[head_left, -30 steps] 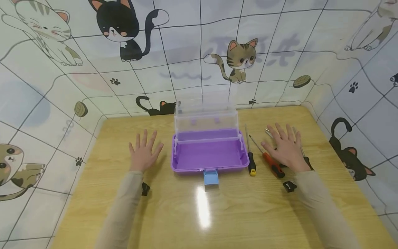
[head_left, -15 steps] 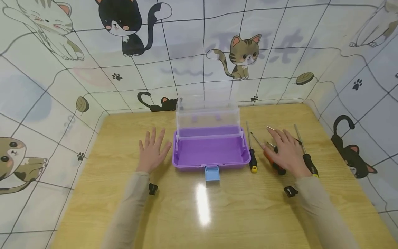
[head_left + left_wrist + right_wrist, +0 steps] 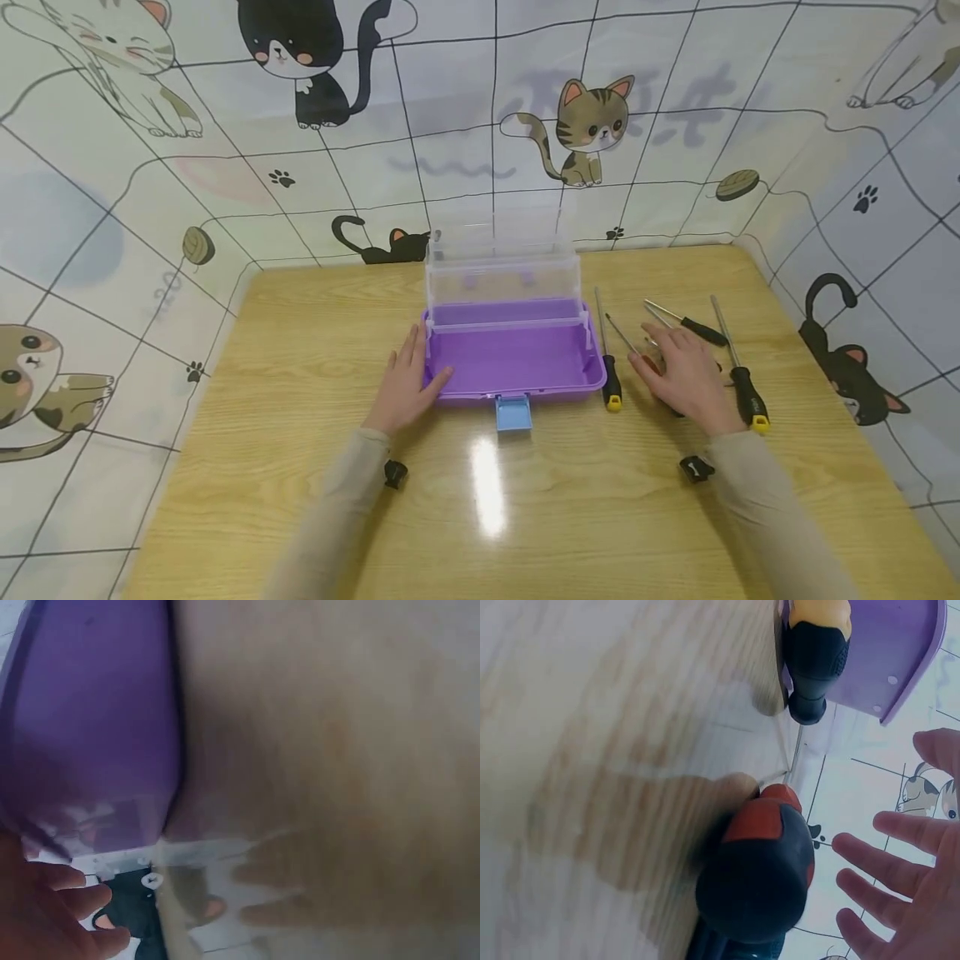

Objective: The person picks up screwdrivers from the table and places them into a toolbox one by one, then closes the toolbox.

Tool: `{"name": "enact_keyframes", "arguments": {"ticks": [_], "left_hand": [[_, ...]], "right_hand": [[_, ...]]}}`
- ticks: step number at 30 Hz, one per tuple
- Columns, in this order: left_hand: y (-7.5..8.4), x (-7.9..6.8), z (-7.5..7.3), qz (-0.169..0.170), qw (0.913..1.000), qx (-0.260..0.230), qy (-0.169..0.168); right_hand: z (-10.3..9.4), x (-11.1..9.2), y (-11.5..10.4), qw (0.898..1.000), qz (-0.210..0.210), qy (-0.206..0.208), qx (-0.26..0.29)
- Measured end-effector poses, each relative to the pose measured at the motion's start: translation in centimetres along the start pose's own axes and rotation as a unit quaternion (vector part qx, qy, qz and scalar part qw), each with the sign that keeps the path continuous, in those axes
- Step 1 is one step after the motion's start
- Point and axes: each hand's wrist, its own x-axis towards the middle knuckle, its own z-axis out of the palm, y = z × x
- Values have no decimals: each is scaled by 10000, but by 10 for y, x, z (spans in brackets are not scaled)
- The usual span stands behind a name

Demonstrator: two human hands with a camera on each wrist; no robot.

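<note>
A purple toolbox [image 3: 517,354] stands at the table's middle, its clear lid [image 3: 504,279] raised and blue latch [image 3: 513,414] hanging down in front. My left hand [image 3: 405,387] is at its left end, straight fingers along the outer wall and thumb reaching over the rim; the left wrist view shows these fingers [image 3: 82,900] beside the purple wall. Over a red-and-black screwdriver [image 3: 754,862], my right hand [image 3: 686,375] hovers with spread, slightly bent fingers and nothing in them. A black-and-yellow screwdriver [image 3: 611,382] lies between that hand and the toolbox.
Right of the right hand lie another black-and-yellow screwdriver [image 3: 746,398] and a black-handled screwdriver [image 3: 703,332]; more tools are partly hidden beneath the hand. The wooden table [image 3: 300,367] meets cat-printed cloth walls [image 3: 450,100] at the back and sides.
My left hand has moved right from the bare table to the toolbox's left end. The right hand has drawn its spread fingers in, lower over the screwdrivers. The head view tilted slightly down.
</note>
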Motion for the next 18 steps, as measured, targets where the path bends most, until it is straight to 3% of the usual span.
{"name": "enact_keyframes", "arguments": {"ticks": [9,13,18], "left_hand": [[1,1,6,41,9916,-1291,7],[-1,3,8,43,9807,-1954,-63],[-1,2,9,-295,9663,-2549,-203]], "right_hand": [[5,-9,1,9995,297,77,115],[6,-13,2,9986,457,-25,247],[7,-19,2,9973,566,-187,420]]}}
